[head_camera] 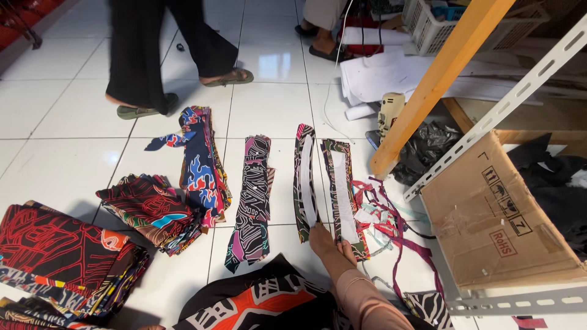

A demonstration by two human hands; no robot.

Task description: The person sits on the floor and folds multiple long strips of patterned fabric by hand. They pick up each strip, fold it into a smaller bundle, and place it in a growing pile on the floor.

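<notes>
A hand rests on the near ends of two patterned fabric strips laid out on a white tiled floor.

The one hand (327, 241) in view, on a pink-sleeved arm, lies flat with fingers spread, pressing the near ends of two strips without gripping; which hand it is cannot be told. The left strip (304, 181) and right strip (343, 195), each with a white lining band, run lengthwise away from the person, side by side and just apart. Left of them lie a dark purple strip stack (252, 198), a blue-red stack (202, 162) and folded red-black cloth (58, 250). A cardboard box (498, 223) sits right; farther off, another person's sandalled feet (183, 91) cross the tiles.
</notes>
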